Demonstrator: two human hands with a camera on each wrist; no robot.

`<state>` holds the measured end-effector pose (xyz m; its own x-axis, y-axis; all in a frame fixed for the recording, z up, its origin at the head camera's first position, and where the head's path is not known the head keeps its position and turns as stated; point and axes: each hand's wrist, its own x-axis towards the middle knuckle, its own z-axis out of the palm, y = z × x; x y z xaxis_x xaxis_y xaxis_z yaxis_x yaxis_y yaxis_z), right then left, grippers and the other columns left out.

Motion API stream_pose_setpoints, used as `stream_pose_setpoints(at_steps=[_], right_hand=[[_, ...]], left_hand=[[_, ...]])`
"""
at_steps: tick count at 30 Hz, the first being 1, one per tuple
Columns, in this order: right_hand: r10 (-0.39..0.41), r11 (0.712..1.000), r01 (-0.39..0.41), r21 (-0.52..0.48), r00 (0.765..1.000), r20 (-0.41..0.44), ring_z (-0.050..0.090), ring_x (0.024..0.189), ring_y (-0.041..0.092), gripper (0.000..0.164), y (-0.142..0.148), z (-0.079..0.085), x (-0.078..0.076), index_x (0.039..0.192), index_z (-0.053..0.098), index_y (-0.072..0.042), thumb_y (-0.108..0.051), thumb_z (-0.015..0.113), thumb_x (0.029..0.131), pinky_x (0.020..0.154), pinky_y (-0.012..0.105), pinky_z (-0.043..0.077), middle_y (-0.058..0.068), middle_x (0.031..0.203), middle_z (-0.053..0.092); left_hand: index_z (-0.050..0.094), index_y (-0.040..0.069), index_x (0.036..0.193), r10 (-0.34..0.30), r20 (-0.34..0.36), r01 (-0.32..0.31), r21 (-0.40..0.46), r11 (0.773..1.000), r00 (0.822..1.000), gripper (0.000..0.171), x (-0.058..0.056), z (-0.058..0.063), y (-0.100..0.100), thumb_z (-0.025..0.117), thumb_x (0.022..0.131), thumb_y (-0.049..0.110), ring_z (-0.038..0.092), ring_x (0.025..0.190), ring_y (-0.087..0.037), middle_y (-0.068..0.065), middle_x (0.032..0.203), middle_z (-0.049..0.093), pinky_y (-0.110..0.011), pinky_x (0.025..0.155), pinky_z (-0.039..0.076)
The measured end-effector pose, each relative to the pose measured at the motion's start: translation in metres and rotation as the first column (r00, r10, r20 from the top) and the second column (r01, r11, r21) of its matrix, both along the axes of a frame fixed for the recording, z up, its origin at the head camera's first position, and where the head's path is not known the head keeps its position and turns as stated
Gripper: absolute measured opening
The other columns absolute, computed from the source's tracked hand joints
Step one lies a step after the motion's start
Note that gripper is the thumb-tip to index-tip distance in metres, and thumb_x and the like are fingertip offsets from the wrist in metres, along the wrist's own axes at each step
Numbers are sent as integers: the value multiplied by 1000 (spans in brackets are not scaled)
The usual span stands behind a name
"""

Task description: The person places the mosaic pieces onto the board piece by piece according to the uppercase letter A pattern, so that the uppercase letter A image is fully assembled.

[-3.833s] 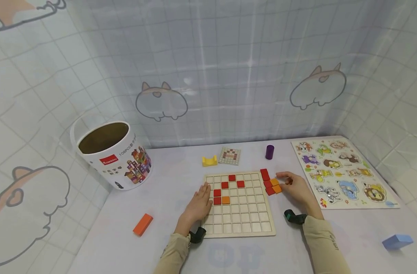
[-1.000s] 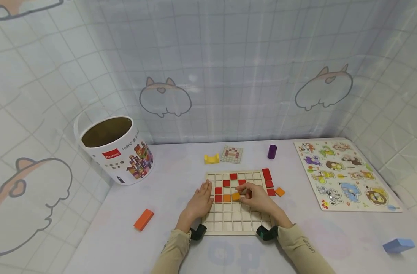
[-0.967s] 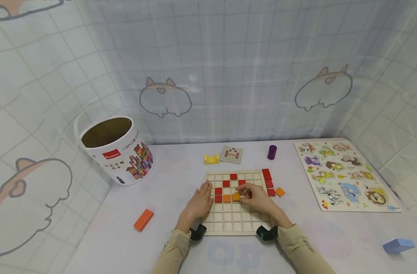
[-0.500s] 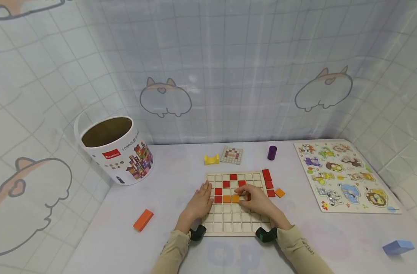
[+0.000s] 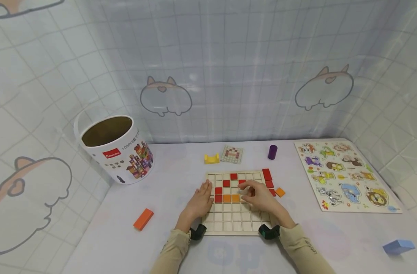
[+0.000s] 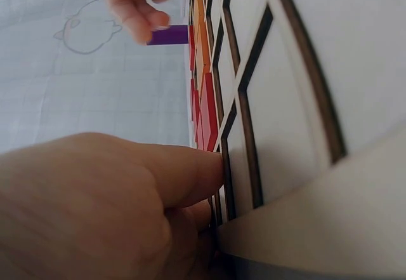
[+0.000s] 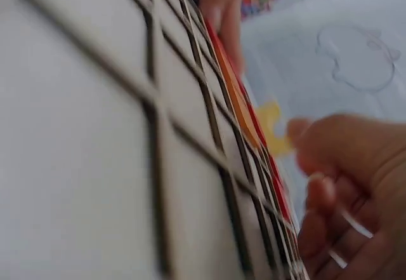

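Note:
My left hand [image 5: 200, 200] rests with straight fingers on the left edge of a pale wooden grid board [image 5: 237, 217]; its thumb [image 6: 190, 172] touches the board's surface in the left wrist view. Above the board's right half, my right hand [image 5: 259, 196] holds nothing, thumb and index finger parted. Just left of its fingertips, an orange square tile [image 5: 235, 198] sits in a cell beside another orange tile [image 5: 227, 198]. A red tile [image 5: 218, 198] fills the cell left of them, and several more red tiles [image 5: 226, 183] step up to a peak.
Loose red tiles [image 5: 267, 174] lie along the board's right edge, an orange tile [image 5: 280, 192] beside them. Behind stand a pattern card [image 5: 232, 154], a yellow block [image 5: 211, 159] and a purple cylinder [image 5: 272, 152]. A bucket [image 5: 126, 160], orange block [image 5: 143, 219], animal puzzle [image 5: 345, 179] and blue block [image 5: 398, 247] surround.
My right hand brought an orange tile from the right-hand pile onto the board, set it beside the first orange one and let go, drawing back slightly right. The left hand stays put.

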<state>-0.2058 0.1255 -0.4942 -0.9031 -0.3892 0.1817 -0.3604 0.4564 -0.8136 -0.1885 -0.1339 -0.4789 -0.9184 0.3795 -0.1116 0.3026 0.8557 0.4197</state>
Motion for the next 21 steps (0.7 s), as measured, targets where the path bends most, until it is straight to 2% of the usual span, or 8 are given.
stream_pose_setpoints(at_steps=[4,8,12,16,21], right_hand=[[-108,994,108,-18,994,9,47,65,6,30,21,10,-5,112,67,-4,-6,73,83,55,19,40,4,81,61],[-238,971,239,-19,970,41,47,66,9,32,52,16,-10,116,65,-4,-10,72,86,52,20,39,7,78,58],[-327,945,327,7,941,85,50,71,9,35,83,13,-14,123,63,-7,-18,68,90,53,21,41,14,97,64],[-345,938,346,18,929,134,53,78,8,39,108,4,-15,130,59,-6,-22,63,95,61,21,45,18,119,63],[-326,943,333,-1,926,191,55,83,4,42,125,-7,-15,132,57,-5,-26,60,96,71,18,49,20,123,62]], left_hand=[[23,-9,149,7,-1,-7,-6,1000,1000,58,0,1,1,43,101,16,19,148,-41,-25,159,17,-57,118,21],[23,-9,150,13,0,-13,-11,1000,1000,58,0,0,1,43,101,16,20,148,-41,-24,160,18,-57,118,21],[23,-8,150,19,3,-19,-11,1000,1000,59,0,-1,1,43,101,16,19,148,-41,-24,160,17,-57,118,21],[23,-8,150,23,4,-23,-16,1000,1000,59,0,-2,1,43,101,17,19,148,-40,-24,160,17,-56,119,21],[24,-8,150,27,5,-27,-14,1000,1000,58,1,-2,1,43,101,16,19,148,-39,-24,160,17,-56,119,21]])
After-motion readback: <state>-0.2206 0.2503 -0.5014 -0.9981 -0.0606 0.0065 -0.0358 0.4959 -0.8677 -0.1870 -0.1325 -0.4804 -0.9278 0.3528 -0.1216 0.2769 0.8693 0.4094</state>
